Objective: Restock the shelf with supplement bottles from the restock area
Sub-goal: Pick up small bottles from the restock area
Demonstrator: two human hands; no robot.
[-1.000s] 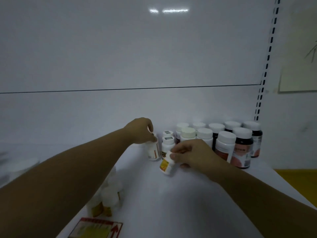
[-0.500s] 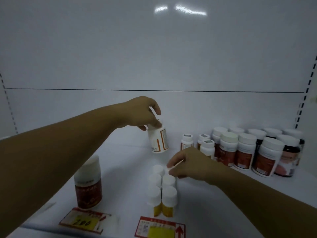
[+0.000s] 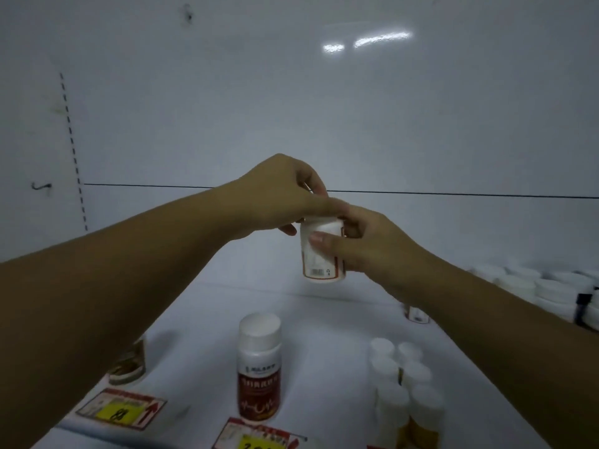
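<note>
— Left grip [image 3: 278, 197] first: where is it, and what is it on?
— Middle of the frame, with its forearm stretching from the left edge. Its fingers curl down over the cap of a white supplement bottle [image 3: 319, 265], clamped on the top from above.
— And the right grip [image 3: 366, 246]?
— Just right of the left one, and touching it. Its thumb lies across the front of the same bottle below the cap, and the other fingers wrap behind. Both are clamped on that one bottle.
— Is the bottle standing on anything?
— No. It hangs in the air at the centre of the frame, roughly upright, above the white shelf [image 3: 324, 322]. Its label has an orange-red edge and a barcode near the bottom.
— What stands underneath?
— At lower centre, a red-labelled bottle [image 3: 259, 371] with a white cap, upright. At lower right is a tight cluster of small white-capped bottles [image 3: 406, 380], the nearest showing yellow. At lower left, a half-hidden bottle [image 3: 128, 364] sits under the left forearm.
— Further back?
— At the right edge is a blurred row of bottles [image 3: 531, 286] with white caps, and one little bottle [image 3: 416, 314] peeks out behind the right forearm. Along the shelf's front edge lie a left price tag [image 3: 121, 408] and a centre price tag [image 3: 259, 440], both with yellow patches.
</note>
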